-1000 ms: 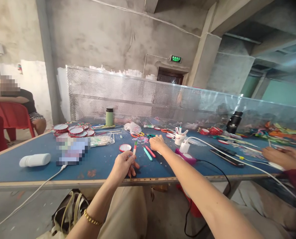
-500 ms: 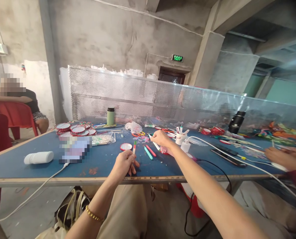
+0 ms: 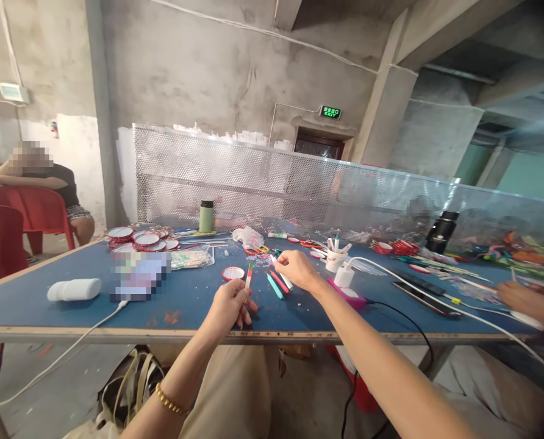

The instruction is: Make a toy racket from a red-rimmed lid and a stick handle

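Observation:
My left hand (image 3: pixel 230 305) is closed around a flat stick (image 3: pixel 249 275) with green, red and white bands at its upper end. A small drum-like disc (image 3: pixel 232 273) with a red rim lies just beyond it. My right hand (image 3: pixel 298 269) is pinched above the table, with a bit of something white at its fingertips that I cannot make out. Below it lie a teal marker (image 3: pixel 274 286), a red marker (image 3: pixel 280 282) and a white marker (image 3: pixel 285 280), side by side. Small coloured bands (image 3: pixel 258 259) are scattered past the fingers.
Red-rimmed discs (image 3: pixel 146 239) are piled at the left, near a white bottle (image 3: pixel 74 289) and a phone (image 3: pixel 140 277) on a cable. A cup of pens (image 3: pixel 335 261) and a white charger (image 3: pixel 344 276) stand right. Another person's hand (image 3: pixel 530 302) works at the far right.
The white marker now lies beside the red one, where before it was up by my right hand's fingers. My left hand keeps the stick. The view has shifted slightly.

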